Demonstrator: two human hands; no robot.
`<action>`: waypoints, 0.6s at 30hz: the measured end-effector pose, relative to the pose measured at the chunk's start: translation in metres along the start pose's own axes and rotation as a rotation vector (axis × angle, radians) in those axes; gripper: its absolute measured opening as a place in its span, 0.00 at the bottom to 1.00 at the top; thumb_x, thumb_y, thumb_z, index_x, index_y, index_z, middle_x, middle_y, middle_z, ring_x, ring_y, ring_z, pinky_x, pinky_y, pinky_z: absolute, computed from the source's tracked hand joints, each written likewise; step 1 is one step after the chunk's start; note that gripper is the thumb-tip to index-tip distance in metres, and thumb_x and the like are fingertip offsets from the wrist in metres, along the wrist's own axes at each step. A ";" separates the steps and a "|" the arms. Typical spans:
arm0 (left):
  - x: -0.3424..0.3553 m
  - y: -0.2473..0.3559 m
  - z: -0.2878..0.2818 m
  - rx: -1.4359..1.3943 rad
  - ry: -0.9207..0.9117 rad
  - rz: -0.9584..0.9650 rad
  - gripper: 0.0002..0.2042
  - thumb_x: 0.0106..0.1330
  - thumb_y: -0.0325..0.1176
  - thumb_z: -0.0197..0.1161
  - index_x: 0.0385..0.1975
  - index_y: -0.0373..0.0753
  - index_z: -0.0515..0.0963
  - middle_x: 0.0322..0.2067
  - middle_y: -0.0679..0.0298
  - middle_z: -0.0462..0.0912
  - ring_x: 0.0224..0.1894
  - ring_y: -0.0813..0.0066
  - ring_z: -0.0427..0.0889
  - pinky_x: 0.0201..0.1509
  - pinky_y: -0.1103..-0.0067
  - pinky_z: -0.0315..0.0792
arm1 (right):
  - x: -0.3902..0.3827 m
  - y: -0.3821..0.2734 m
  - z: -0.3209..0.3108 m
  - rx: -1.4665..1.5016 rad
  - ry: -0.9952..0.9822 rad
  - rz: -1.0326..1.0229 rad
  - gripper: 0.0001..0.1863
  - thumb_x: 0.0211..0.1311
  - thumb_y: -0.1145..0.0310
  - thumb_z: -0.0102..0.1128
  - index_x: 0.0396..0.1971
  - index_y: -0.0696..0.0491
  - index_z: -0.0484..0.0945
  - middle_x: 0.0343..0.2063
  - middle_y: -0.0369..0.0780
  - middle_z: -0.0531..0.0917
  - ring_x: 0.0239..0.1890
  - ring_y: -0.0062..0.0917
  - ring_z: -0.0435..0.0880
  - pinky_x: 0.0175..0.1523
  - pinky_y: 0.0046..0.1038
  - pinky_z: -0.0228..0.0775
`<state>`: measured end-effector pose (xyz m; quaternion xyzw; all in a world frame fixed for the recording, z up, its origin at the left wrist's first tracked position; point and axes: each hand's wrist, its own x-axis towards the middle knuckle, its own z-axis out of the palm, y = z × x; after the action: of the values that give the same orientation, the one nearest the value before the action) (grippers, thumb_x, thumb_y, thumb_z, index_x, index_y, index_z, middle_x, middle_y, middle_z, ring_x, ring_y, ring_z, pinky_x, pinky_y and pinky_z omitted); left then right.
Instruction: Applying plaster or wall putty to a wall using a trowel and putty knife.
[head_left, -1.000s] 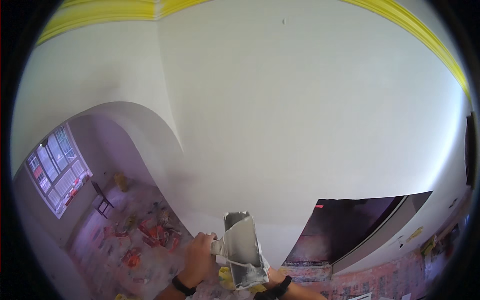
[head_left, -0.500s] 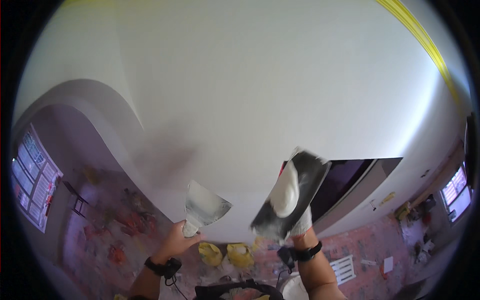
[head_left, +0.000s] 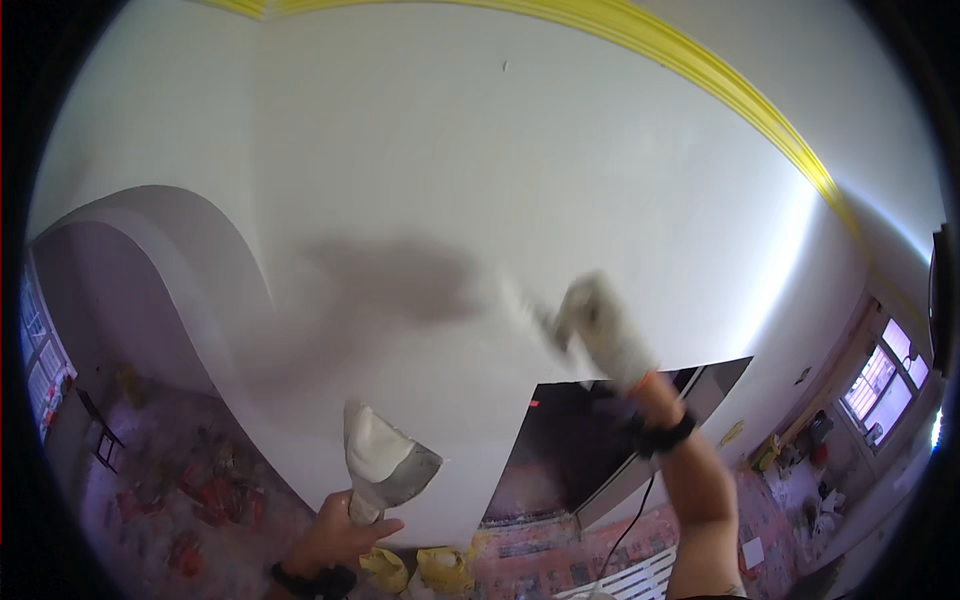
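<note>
My left hand grips the handle of a wide putty knife whose blade carries a lump of white plaster. It is held low, in front of the white wall. My right hand, in a plaster-covered glove with a black wristband, is raised against the wall and motion-blurred. It holds a second flat blade, blurred and pressed to the wall beside a grey shadow patch.
A yellow stripe runs along the top of the wall. A dark rectangular opening sits below my right hand. An arched passage is at left. Yellow bags lie on the littered floor, and a window is at right.
My right hand has swung up from beside the left, carrying its blade onto the wall. The left hand with the loaded putty knife stayed low. The view has tilted upward and right.
</note>
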<state>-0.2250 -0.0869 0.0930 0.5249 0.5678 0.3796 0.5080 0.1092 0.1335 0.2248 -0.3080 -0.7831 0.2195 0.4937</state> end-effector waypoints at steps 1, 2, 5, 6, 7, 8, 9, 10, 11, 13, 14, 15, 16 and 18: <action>0.003 0.000 0.011 -0.013 0.000 0.021 0.14 0.61 0.37 0.76 0.29 0.38 0.76 0.19 0.72 0.76 0.19 0.85 0.73 0.23 0.80 0.68 | 0.036 -0.020 -0.036 -0.316 0.061 -0.260 0.05 0.65 0.77 0.59 0.36 0.53 0.72 0.26 0.37 0.77 0.30 0.24 0.79 0.36 0.30 0.72; 0.002 0.005 0.013 0.051 0.043 -0.055 0.15 0.61 0.38 0.76 0.28 0.38 0.75 0.19 0.71 0.75 0.19 0.84 0.73 0.23 0.79 0.68 | 0.072 -0.034 -0.054 -0.647 0.211 -0.491 0.06 0.61 0.77 0.60 0.35 0.51 0.73 0.27 0.40 0.78 0.32 0.34 0.80 0.37 0.36 0.72; 0.008 -0.006 0.012 0.068 0.054 -0.104 0.16 0.61 0.41 0.76 0.28 0.38 0.76 0.19 0.71 0.75 0.19 0.83 0.74 0.23 0.78 0.68 | 0.157 -0.071 -0.093 -1.003 0.465 -0.688 0.06 0.59 0.71 0.61 0.35 0.47 0.75 0.30 0.41 0.82 0.37 0.43 0.81 0.41 0.43 0.72; 0.010 -0.014 0.011 0.024 0.039 -0.096 0.17 0.61 0.42 0.76 0.28 0.38 0.76 0.19 0.70 0.75 0.19 0.83 0.74 0.23 0.78 0.68 | 0.183 -0.080 -0.098 -1.056 0.491 -0.653 0.05 0.60 0.70 0.60 0.36 0.47 0.76 0.32 0.41 0.83 0.38 0.43 0.81 0.42 0.44 0.72; 0.011 -0.019 0.012 0.023 0.046 -0.094 0.17 0.61 0.42 0.76 0.28 0.38 0.76 0.19 0.70 0.75 0.19 0.83 0.74 0.23 0.78 0.68 | 0.204 -0.088 -0.103 -1.112 0.517 -0.615 0.05 0.60 0.68 0.60 0.36 0.46 0.76 0.33 0.41 0.84 0.40 0.43 0.82 0.44 0.45 0.72; 0.012 -0.024 0.015 0.029 0.082 -0.045 0.15 0.60 0.40 0.75 0.26 0.38 0.76 0.17 0.70 0.75 0.18 0.82 0.74 0.22 0.77 0.69 | 0.222 -0.095 -0.106 -1.106 0.515 -0.623 0.05 0.60 0.68 0.60 0.36 0.46 0.76 0.33 0.41 0.84 0.40 0.43 0.82 0.44 0.45 0.72; 0.011 -0.030 0.018 0.038 0.117 0.000 0.14 0.60 0.38 0.74 0.23 0.38 0.75 0.15 0.70 0.76 0.17 0.82 0.74 0.21 0.77 0.69 | 0.236 -0.100 -0.107 -1.148 0.515 -0.615 0.05 0.62 0.68 0.59 0.37 0.46 0.76 0.34 0.42 0.84 0.41 0.43 0.81 0.45 0.45 0.72; 0.012 -0.040 0.019 0.037 0.123 -0.003 0.14 0.60 0.38 0.74 0.23 0.38 0.75 0.15 0.70 0.76 0.17 0.82 0.74 0.21 0.77 0.69 | 0.248 -0.102 -0.110 -1.192 0.516 -0.604 0.05 0.63 0.67 0.58 0.38 0.47 0.76 0.34 0.42 0.84 0.42 0.43 0.81 0.46 0.45 0.72; 0.013 -0.051 0.020 0.033 0.153 -0.042 0.15 0.59 0.38 0.75 0.24 0.38 0.75 0.15 0.70 0.75 0.17 0.82 0.74 0.21 0.77 0.69 | 0.258 -0.102 -0.113 -1.186 0.515 -0.606 0.05 0.63 0.67 0.58 0.38 0.47 0.76 0.34 0.42 0.84 0.42 0.43 0.81 0.46 0.45 0.72; 0.013 -0.060 0.028 0.024 0.184 -0.083 0.15 0.59 0.38 0.76 0.24 0.38 0.75 0.15 0.70 0.75 0.17 0.82 0.74 0.20 0.77 0.69 | 0.274 -0.101 -0.119 -1.257 0.547 -0.631 0.05 0.63 0.67 0.58 0.38 0.46 0.76 0.35 0.41 0.84 0.44 0.42 0.81 0.48 0.44 0.72; 0.011 -0.062 0.032 -0.121 0.206 -0.114 0.16 0.59 0.39 0.76 0.25 0.38 0.75 0.16 0.70 0.75 0.16 0.82 0.74 0.19 0.78 0.68 | 0.278 -0.100 -0.123 -1.256 0.545 -0.632 0.05 0.63 0.67 0.58 0.38 0.46 0.76 0.35 0.41 0.84 0.44 0.42 0.81 0.48 0.44 0.72; 0.008 -0.062 0.035 -0.266 0.229 -0.147 0.16 0.59 0.39 0.77 0.26 0.38 0.74 0.16 0.69 0.75 0.16 0.82 0.74 0.19 0.78 0.68 | 0.281 -0.100 -0.125 -1.268 0.532 -0.619 0.06 0.63 0.67 0.58 0.39 0.46 0.76 0.35 0.41 0.84 0.44 0.42 0.81 0.49 0.44 0.72; 0.005 -0.060 0.037 -0.267 0.229 -0.151 0.16 0.59 0.39 0.77 0.26 0.38 0.74 0.16 0.69 0.75 0.16 0.82 0.74 0.19 0.78 0.68 | 0.283 -0.099 -0.128 -1.283 0.520 -0.605 0.06 0.63 0.66 0.58 0.39 0.46 0.76 0.35 0.40 0.84 0.45 0.42 0.81 0.50 0.44 0.72; 0.002 -0.058 0.038 -0.130 0.297 -0.116 0.16 0.59 0.39 0.77 0.26 0.39 0.74 0.16 0.69 0.74 0.15 0.81 0.73 0.17 0.79 0.66 | 0.279 -0.097 -0.130 -1.251 0.533 -0.591 0.06 0.62 0.67 0.58 0.39 0.46 0.76 0.35 0.40 0.84 0.45 0.42 0.81 0.49 0.45 0.72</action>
<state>-0.2003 -0.0981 0.0295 0.3957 0.6400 0.4589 0.4724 0.1113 0.2646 0.5202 -0.3508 -0.6657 -0.4919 0.4379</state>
